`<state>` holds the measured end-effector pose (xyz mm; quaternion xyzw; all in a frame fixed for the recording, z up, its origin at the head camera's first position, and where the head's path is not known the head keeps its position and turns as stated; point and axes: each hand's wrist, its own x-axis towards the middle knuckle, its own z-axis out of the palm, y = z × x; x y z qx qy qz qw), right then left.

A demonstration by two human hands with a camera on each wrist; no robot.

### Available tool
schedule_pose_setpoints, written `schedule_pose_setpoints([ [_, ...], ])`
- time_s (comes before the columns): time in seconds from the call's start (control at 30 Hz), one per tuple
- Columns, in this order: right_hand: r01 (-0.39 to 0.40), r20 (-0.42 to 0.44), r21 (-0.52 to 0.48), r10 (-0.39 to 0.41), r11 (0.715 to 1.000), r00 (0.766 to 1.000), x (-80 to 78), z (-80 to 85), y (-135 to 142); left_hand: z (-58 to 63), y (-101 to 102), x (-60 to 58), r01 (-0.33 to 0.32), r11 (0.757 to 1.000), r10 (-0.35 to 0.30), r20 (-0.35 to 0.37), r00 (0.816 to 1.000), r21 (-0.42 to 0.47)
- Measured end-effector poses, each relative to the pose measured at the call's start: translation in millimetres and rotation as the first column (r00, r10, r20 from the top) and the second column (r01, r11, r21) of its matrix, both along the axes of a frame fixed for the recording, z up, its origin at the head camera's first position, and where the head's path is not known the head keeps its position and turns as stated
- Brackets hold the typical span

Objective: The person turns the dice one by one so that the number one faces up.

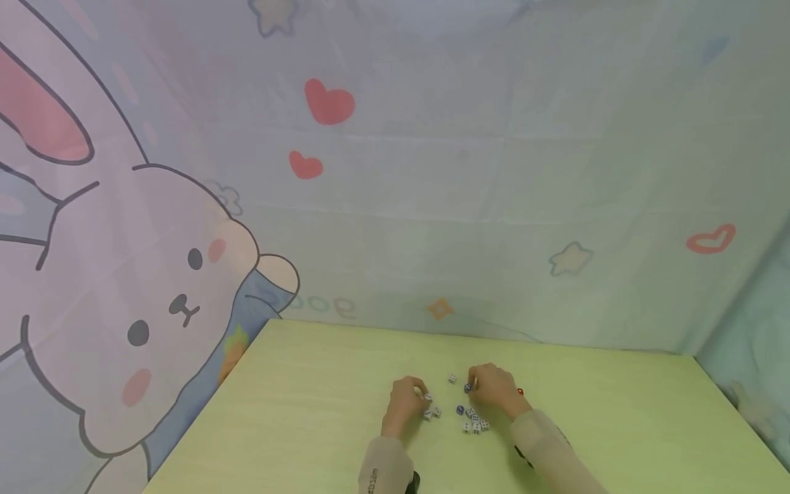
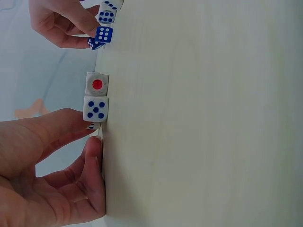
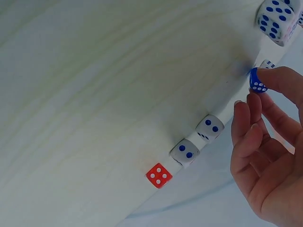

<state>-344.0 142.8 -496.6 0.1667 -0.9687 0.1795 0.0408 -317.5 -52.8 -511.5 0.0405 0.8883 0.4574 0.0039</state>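
In the head view my left hand (image 1: 405, 401) is at the table's middle, its curled fingers around a small white die (image 1: 428, 397). The left wrist view shows that die (image 2: 93, 126) mostly hidden by the fingers. Beside it are a white die with five blue pips (image 2: 95, 109) and one with a red pip (image 2: 97, 84). My right hand (image 1: 494, 385) pinches a blue die (image 3: 258, 81) between thumb and fingertips. Another blue die (image 1: 460, 410) lies on the table between the hands.
White dice (image 1: 476, 419) form a loose cluster nearer me, between the hands. A single white die (image 1: 452, 378) lies farther back. Close to the right hand are a red die (image 3: 159, 175) and two white dice (image 3: 185, 152). A printed cloth (image 1: 432, 206) hangs behind the table (image 1: 321, 398).
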Motion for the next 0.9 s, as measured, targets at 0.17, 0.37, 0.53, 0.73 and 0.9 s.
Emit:
schedule_pose_setpoints([
  [0.17, 0.003, 0.008, 0.003, -0.003, 1.000, 1.000, -2.8, -2.2, 1.9, -0.5, -0.4, -0.7, -0.004, 1.000, 0.004, 0.005, 1.000, 0.001],
  [0.37, -0.004, 0.004, 0.004, 0.004, 1.000, 1.000, -1.4, -3.1, 0.2, -0.3, 0.0, -0.1, -0.004, 1.000, 0.004, 0.006, 1.000, -0.003],
  [0.53, 0.000, 0.011, 0.012, 0.000, 1.000, 1.000, 1.0, -2.6, -0.7, 0.6, 0.2, 0.1, -0.005, 1.000, 0.005, 0.009, 1.000, 0.004],
  [0.73, 0.009, 0.023, 0.025, -0.010, 1.000, 1.000, 1.2, -2.7, 1.1, -0.4, 0.1, -0.6, -0.007, 1.000, 0.007, 0.012, 1.000, -0.002],
  [0.9, 0.017, 0.038, 0.032, -0.018, 0.999, 0.999, 1.0, -1.7, 2.0, -0.7, 0.1, -0.5, -0.012, 1.000, 0.012, 0.022, 1.000, -0.006],
])
